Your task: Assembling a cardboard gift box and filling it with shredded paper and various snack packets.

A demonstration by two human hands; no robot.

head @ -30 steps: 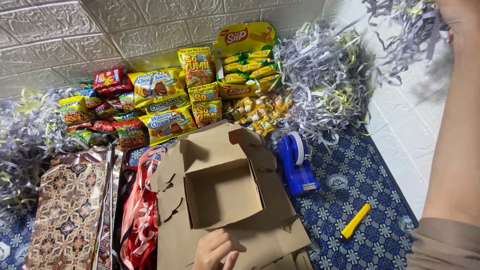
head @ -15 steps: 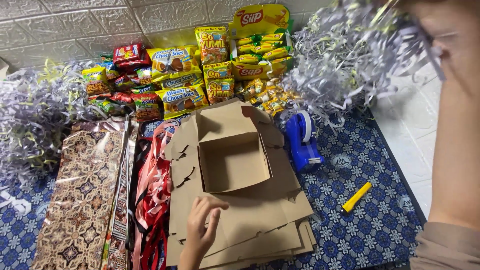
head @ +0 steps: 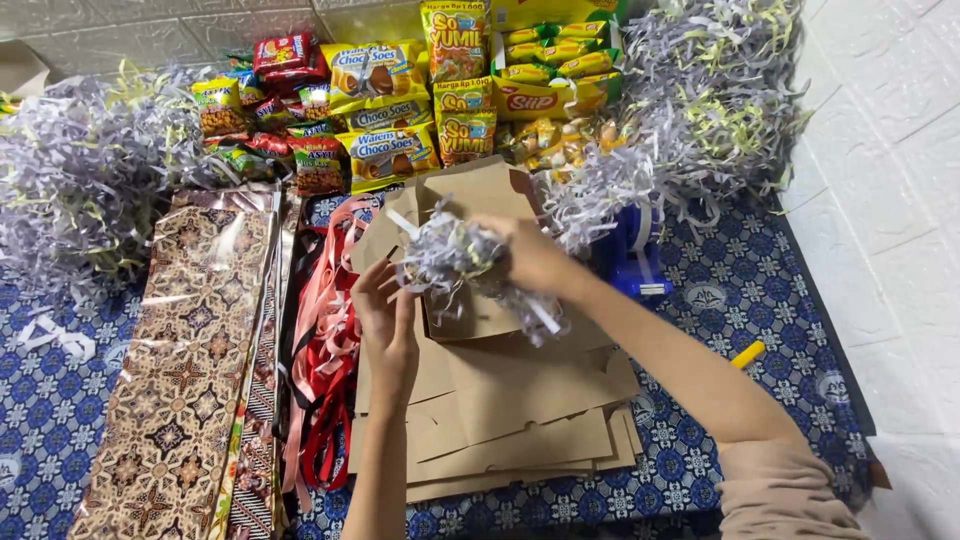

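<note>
Head view: we record our right hand [head: 535,262] with fingers closed around a handful of shredded paper [head: 455,258], grey-white with a few yellow strands, held directly above the open brown cardboard box [head: 470,215]; loose strips trail down past the box's front edge. Our left hand [head: 385,318] rests just beside the box's left wall, fingers loosely curled and touching the cardboard and the lower strands of the shred, gripping nothing that we can make out. The box sits on top of a stack of flat cardboard blanks [head: 520,420], which lies on a blue patterned mat [head: 780,300]. To the left of the stack we list a bundle of red and pink ribbons [head: 325,360], then a roll of brown patterned wrapping paper [head: 190,370]. Behind the box stands a row of snack packets [head: 400,100] in yellow, red and green, set against the wall. A large heap of shredded paper [head: 710,110] fills the far right corner, a second heap [head: 70,170] the far left. A blue tape dispenser [head: 630,255] sits just right of the box, partly behind our right wrist; a small yellow cutter [head: 748,354] lies on the mat beside our right forearm.
</note>
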